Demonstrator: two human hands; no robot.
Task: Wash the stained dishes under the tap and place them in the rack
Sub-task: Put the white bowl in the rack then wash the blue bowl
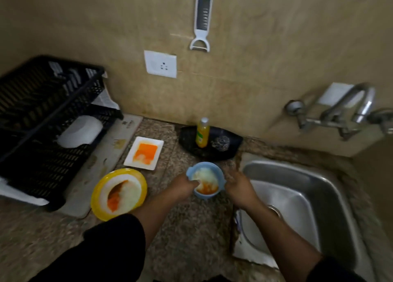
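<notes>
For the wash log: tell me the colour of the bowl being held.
Light blue bowl, smeared orange and white inside; head view, the only one.

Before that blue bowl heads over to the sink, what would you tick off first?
1. Left hand grips the blue bowl by its rim, thumb inside: ok.
2. Right hand steadying the bowl's other side: cannot tell, blurred.
3. Sink has open room for the bowl: ok.
4. Tap running: not ok, no water visible.
5. Rack has free space: ok.
</notes>
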